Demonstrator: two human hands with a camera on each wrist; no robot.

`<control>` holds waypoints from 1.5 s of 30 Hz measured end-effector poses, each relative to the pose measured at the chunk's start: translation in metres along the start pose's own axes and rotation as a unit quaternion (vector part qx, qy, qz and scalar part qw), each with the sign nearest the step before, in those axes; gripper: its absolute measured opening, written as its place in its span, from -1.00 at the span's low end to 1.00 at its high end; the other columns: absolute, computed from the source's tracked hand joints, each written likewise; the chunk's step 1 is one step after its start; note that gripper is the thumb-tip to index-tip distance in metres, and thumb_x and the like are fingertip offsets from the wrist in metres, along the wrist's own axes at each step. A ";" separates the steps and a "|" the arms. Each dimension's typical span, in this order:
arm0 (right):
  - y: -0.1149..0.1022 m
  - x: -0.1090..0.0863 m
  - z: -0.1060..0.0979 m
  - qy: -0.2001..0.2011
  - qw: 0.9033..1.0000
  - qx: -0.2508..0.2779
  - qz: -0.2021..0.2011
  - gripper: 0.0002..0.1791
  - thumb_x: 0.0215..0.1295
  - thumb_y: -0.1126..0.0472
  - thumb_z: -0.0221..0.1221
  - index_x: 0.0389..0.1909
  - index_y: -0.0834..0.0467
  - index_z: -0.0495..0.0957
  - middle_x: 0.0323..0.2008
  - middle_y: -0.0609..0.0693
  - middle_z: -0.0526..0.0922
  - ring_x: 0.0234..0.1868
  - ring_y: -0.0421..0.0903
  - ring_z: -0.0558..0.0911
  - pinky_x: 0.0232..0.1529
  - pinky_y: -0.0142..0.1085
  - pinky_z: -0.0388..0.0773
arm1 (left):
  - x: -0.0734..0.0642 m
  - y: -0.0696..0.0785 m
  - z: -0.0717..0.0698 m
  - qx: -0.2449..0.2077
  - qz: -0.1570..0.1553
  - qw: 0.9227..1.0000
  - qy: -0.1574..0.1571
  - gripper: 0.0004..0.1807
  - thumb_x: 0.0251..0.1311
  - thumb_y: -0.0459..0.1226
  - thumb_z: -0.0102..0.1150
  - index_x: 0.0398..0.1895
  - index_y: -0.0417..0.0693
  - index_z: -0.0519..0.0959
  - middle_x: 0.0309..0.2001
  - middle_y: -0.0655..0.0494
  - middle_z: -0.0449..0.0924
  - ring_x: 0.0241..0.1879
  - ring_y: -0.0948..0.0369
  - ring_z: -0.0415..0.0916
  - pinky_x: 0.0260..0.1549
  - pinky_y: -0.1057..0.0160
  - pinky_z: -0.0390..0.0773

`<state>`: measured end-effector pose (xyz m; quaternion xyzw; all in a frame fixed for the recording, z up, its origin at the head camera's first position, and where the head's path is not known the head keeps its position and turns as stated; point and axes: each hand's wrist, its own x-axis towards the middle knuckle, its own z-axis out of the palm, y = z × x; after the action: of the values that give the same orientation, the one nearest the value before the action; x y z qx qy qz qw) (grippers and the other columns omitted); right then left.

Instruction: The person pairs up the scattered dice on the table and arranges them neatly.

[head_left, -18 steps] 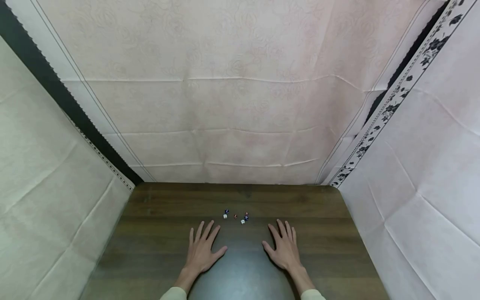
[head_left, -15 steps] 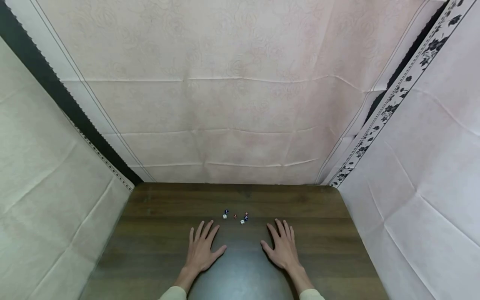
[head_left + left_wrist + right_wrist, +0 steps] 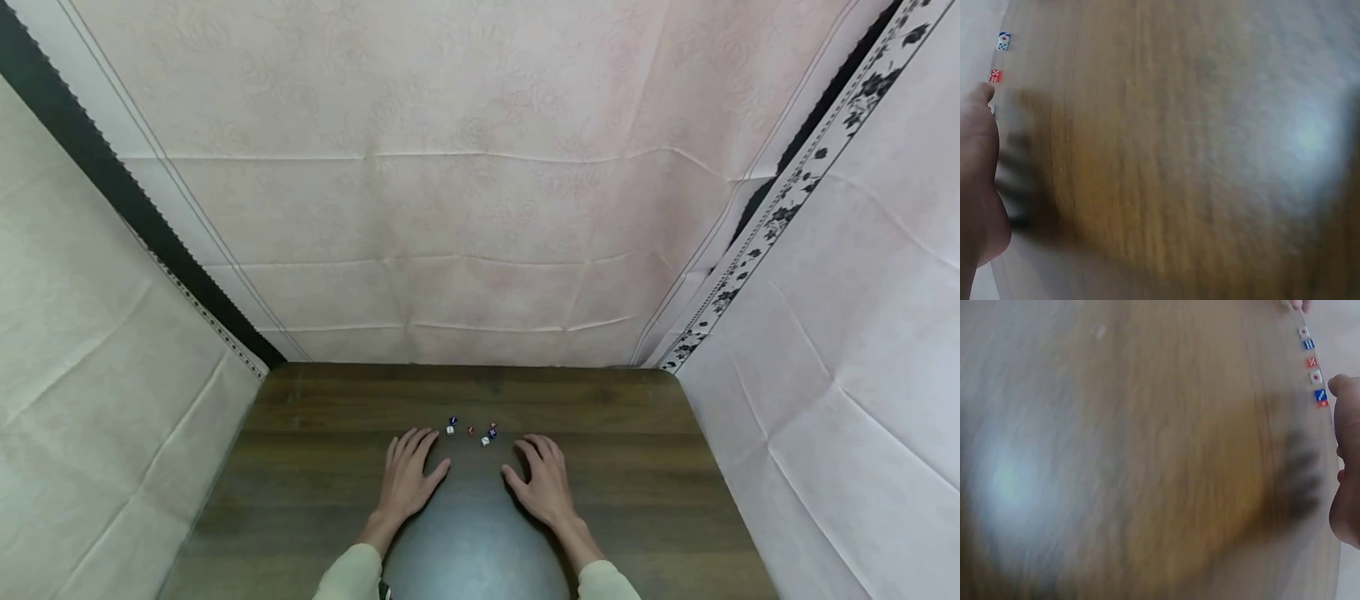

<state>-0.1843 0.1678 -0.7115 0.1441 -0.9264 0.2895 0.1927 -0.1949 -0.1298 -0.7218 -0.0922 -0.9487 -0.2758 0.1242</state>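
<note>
Head view has the left hand (image 3: 407, 479) over the brown wood-grain tabletop (image 3: 315, 467), palm down, its fingers loosely bent and its thumb standing apart from them; the right hand (image 3: 545, 482) mirrors it, thumb also apart and pointing inward. Whether either palm touches the wood cannot be told. Six small cubic dice lie between the hands, a little beyond the thumb tips. Nearest the left fingertips is a white die (image 3: 450, 430), with a dark blue die (image 3: 453, 420) just behind it. A single red die (image 3: 471, 431) sits in the middle. Nearer the right hand are three more: a second white die (image 3: 485, 441) in front, a second blue die (image 3: 492, 432) just behind it, and a second red die (image 3: 492, 425) at the back. Pale green sleeves (image 3: 351, 573) cover both forearms. Past the table's far edge hangs a pinkish-cream creased cloth (image 3: 465, 208), flanked by a plain off-white cloth (image 3: 90, 333) on the left and a white cloth (image 3: 847, 375) with a black floral border (image 3: 787, 208) on the right.
</note>
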 end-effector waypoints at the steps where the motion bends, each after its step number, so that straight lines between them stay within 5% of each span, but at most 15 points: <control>1: -0.003 0.002 0.001 0.006 1.000 0.003 -0.003 -0.49 0.37 0.02 0.57 0.23 0.18 0.77 0.27 0.18 0.75 0.38 0.29 0.62 0.41 0.33 0.52 | 0.002 0.001 0.001 -0.002 0.002 1.000 0.006 -0.34 0.46 0.05 0.50 0.50 -0.02 0.64 0.49 -0.14 0.65 0.59 -0.24 0.45 0.60 -0.51 0.25; 6: -0.013 0.011 0.008 0.015 1.000 0.022 -0.002 -0.54 0.37 0.04 0.58 0.16 0.19 0.80 0.18 0.15 0.77 0.28 0.24 0.66 0.32 0.27 0.56 | 0.011 0.001 0.006 -0.016 0.012 0.999 0.034 -0.43 0.44 -0.05 0.53 0.41 -0.08 0.70 0.40 -0.17 0.72 0.51 -0.25 0.54 0.53 -0.53 0.33; 16: -0.024 0.021 0.029 0.032 0.999 0.028 0.023 -0.62 0.29 0.12 0.63 0.04 0.20 0.83 0.02 0.10 0.80 0.10 0.13 0.66 0.17 0.14 0.56 | 0.028 -0.001 0.016 -0.044 -0.006 0.998 0.035 -0.52 0.46 -0.08 0.52 0.34 -0.04 0.74 0.34 -0.13 0.77 0.51 -0.23 0.55 0.62 -0.48 0.26; 32: -0.031 0.036 0.045 0.013 0.994 0.055 0.096 -0.72 0.33 0.11 0.62 -0.04 0.14 0.86 -0.04 0.08 0.79 0.11 0.14 0.63 0.33 0.19 0.43 | 0.042 -0.003 0.036 -0.082 0.007 0.992 0.095 -0.69 0.39 -0.21 0.56 0.13 -0.09 0.81 0.20 -0.11 0.78 0.34 -0.26 0.60 0.50 -0.57 0.28; 45: -0.032 0.036 0.055 0.036 0.991 0.063 0.112 -0.76 0.31 0.11 0.63 -0.13 0.14 0.86 -0.09 0.10 0.76 0.08 0.17 0.61 0.39 0.25 0.37 | 0.042 -0.001 0.037 -0.080 -0.015 0.994 0.078 -0.73 0.46 -0.15 0.51 0.12 -0.01 0.82 0.24 -0.05 0.76 0.37 -0.22 0.58 0.56 -0.48 0.24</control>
<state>-0.2190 0.1040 -0.7214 0.0407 -0.9091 0.3725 0.1822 -0.2422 -0.1066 -0.7403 -0.0664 -0.9121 -0.3593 0.1858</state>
